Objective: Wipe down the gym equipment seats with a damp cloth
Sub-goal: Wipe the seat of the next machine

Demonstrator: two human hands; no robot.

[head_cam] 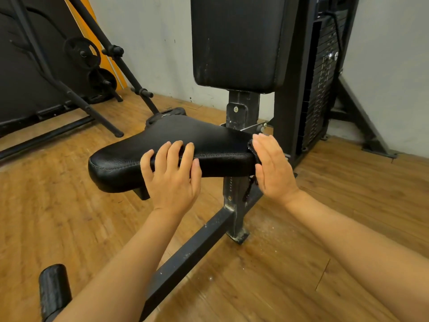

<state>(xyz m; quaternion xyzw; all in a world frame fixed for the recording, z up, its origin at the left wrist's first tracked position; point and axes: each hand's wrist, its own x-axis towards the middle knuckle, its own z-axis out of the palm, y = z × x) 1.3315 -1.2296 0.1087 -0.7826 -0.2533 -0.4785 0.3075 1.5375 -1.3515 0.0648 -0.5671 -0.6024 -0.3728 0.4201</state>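
Observation:
A black padded seat (176, 140) of a weight machine lies in the middle of the head view, below an upright black back pad (236, 40). My left hand (173, 175) rests on the seat's near edge, fingers curled over its top. My right hand (272, 166) presses a dark cloth (251, 147) flat against the seat's right end with straight fingers. Most of the cloth is hidden under that hand; a strip hangs down below the seat.
The machine's black post and floor bar (192, 252) run toward me over the wooden floor. A weight stack (322, 89) stands at the right behind the seat. Another black frame with plates (83, 54) stands at the left. A black foam roller (54, 291) sits bottom left.

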